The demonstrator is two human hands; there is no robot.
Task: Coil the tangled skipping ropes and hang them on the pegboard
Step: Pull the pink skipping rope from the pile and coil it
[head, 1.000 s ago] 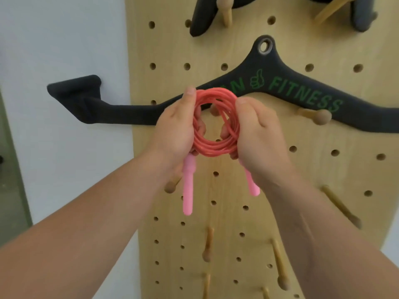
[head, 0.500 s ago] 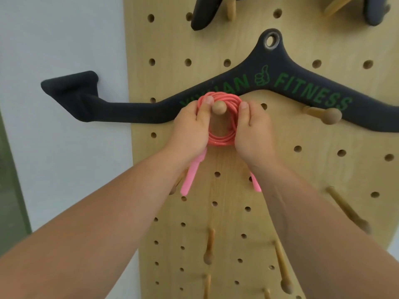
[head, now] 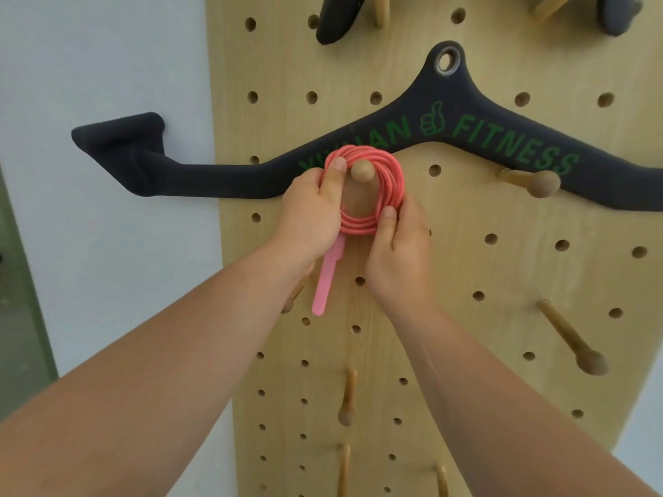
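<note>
A coiled red skipping rope (head: 389,181) loops around a round-headed wooden peg (head: 362,171) on the pale wooden pegboard (head: 466,267). My left hand (head: 310,220) grips the coil's left side, thumb on the rope near the peg. At the coil's lower right, my right hand (head: 400,252) pinches the strands. One pink handle (head: 327,278) hangs down below my left hand. The other handle is hidden behind my right hand.
A black pull-down bar (head: 484,130) printed with green "FITNESS" lettering hangs across the board just behind the coil. Other wooden pegs (head: 538,182) stick out to the right and below. More black grips (head: 337,19) hang at the top. A white wall (head: 100,59) lies left.
Both hands carried the coil forward and slipped it over the peg. The right hand has since slid down from the coil's upper right to its lower right.
</note>
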